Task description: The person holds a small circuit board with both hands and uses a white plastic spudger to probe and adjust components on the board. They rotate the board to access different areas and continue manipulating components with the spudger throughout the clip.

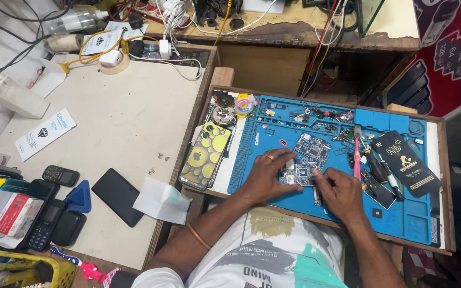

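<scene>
Pinning a circuit board (301, 172) flat near the blue mat's (401, 213) front edge, the left hand (267, 177) spreads wide (steadying it); the right hand (340, 193) pinches a thin tool, hidden.

white printed tee w/ teal and tan patches, gold ring on left hand (265, 178), thin bangle on left forearm

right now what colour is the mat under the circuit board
Blue: the mat under the circuit board shows clearly in the head view.
</scene>
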